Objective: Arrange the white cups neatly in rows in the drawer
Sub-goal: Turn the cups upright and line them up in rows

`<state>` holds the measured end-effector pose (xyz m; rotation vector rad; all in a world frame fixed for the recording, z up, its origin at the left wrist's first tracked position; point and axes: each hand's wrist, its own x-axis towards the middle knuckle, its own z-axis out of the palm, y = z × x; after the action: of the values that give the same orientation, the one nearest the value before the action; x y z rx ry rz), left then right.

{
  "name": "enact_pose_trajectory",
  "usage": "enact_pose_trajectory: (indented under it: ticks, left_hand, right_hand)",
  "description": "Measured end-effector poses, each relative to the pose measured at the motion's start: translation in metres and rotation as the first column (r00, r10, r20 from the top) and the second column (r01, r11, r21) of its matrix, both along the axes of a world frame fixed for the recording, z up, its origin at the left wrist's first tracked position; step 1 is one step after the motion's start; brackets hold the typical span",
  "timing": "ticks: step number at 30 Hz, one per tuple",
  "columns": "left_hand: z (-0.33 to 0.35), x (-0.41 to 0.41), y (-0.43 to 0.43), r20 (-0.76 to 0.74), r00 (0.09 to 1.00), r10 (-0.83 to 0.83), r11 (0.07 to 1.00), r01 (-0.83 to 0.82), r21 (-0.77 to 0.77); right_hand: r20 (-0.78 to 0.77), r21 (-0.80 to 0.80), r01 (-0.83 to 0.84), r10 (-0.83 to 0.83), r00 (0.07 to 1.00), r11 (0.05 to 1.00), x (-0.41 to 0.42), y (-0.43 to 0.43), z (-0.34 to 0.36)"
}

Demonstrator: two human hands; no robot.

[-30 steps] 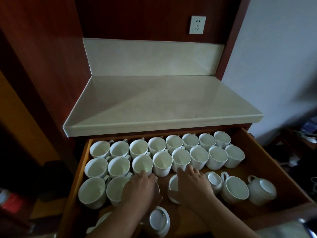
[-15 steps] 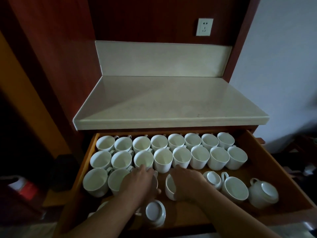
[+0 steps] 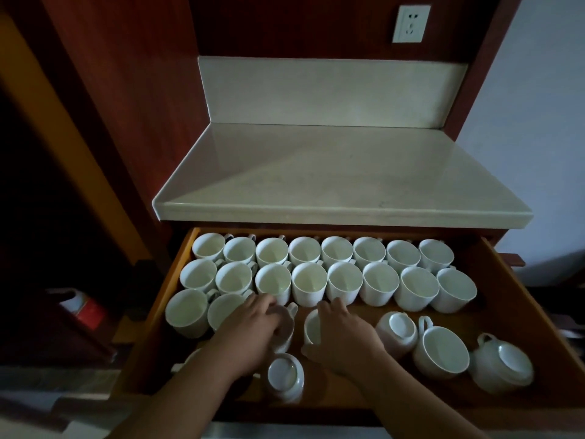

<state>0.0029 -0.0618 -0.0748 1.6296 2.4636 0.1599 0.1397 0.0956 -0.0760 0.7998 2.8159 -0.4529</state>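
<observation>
Dark red-brown wood panelling (image 3: 133, 106) is closing in a dim alcove, with a pale wall (image 3: 544, 122) running down the right side and a white wall socket (image 3: 411, 23) sitting high on the back panel. Below it, a cream stone backsplash (image 3: 332, 90) is rising behind a pale stone desk (image 3: 332, 179), whose bare, polished top is catching a soft diagonal sheen. Off to the left, in deep shadow, something red and white (image 3: 87, 310) is showing low down; what it is cannot be told.

Under the desk edge a wooden drawer (image 3: 514, 312) is standing pulled out. Along its back, the white cups are standing upright in a back row (image 3: 337, 250) of eight and a second row (image 3: 345, 282) of eight, touching side by side, while a third row (image 3: 186, 312) is starting at the left with two cups.

The left hand (image 3: 250, 331) is gripping the left-hand cup (image 3: 286, 331) just right of those two, fingers curled over its rim. The right hand (image 3: 343, 339) is holding the right-hand cup (image 3: 311, 327) beside it, fingers draped over the rim and thumb round the near side. Farther right, a tipped cup (image 3: 399, 334), an upright cup (image 3: 441, 351) and an overturned cup (image 3: 503, 365) are lying loose, and another base-up cup (image 3: 286, 373) is resting near the drawer front.
</observation>
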Motion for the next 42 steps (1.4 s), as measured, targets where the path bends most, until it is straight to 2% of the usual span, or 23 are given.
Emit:
enact_pose_trajectory:
  ticks: [6,10,14,19,22,27,31,36,40,42]
  left_hand:
    - [0.001,0.005,0.006,-0.019,1.000,-0.010,0.999,0.011,0.042]
    - [0.002,0.004,0.009,-0.007,0.998,-0.065,0.997,0.064,-0.052]
    - [-0.003,0.003,0.012,-0.016,0.998,-0.062,0.997,0.062,-0.046]
    - [-0.010,-0.001,0.016,-0.034,0.997,-0.063,0.998,0.063,0.004]
    - [-0.013,-0.003,0.016,-0.059,0.995,-0.078,0.997,0.078,0.000]
    - [-0.017,-0.003,0.017,-0.048,0.997,-0.058,0.998,0.058,0.011]
    - [-0.011,-0.010,0.009,0.020,1.000,0.008,0.998,-0.009,0.061]
    - [-0.006,-0.027,-0.015,-0.009,0.960,0.279,0.960,-0.279,0.011]
    - [-0.008,-0.030,-0.019,0.046,0.942,0.332,0.943,-0.333,0.001]
    - [-0.008,-0.031,-0.018,0.078,0.930,0.360,0.932,-0.362,0.010]
  right_hand:
    - [-0.045,-0.019,-0.018,0.017,0.999,1.000,-0.006,0.003,-0.004]
    - [-0.102,-0.034,-0.013,0.009,0.995,0.999,-0.007,0.006,-0.007]
    - [-0.135,-0.070,0.012,-0.021,0.991,0.997,-0.006,0.009,-0.011]
    - [-0.044,0.008,0.073,-0.073,0.996,0.997,0.004,0.006,-0.016]
    - [0.007,-0.045,0.092,-0.092,0.996,0.995,0.004,0.007,-0.018]
    - [-0.017,-0.069,0.090,-0.091,0.996,0.994,-0.003,0.011,-0.018]
    - [-0.016,-0.074,0.112,-0.113,0.993,0.991,-0.006,0.011,-0.016]
    - [0.007,-0.080,0.122,-0.122,0.992,0.989,-0.005,0.010,-0.015]
    - [0.024,-0.079,0.068,-0.066,0.998,0.995,-0.006,0.007,-0.011]
    - [-0.009,-0.127,0.090,-0.092,0.996,0.988,-0.004,0.010,-0.012]
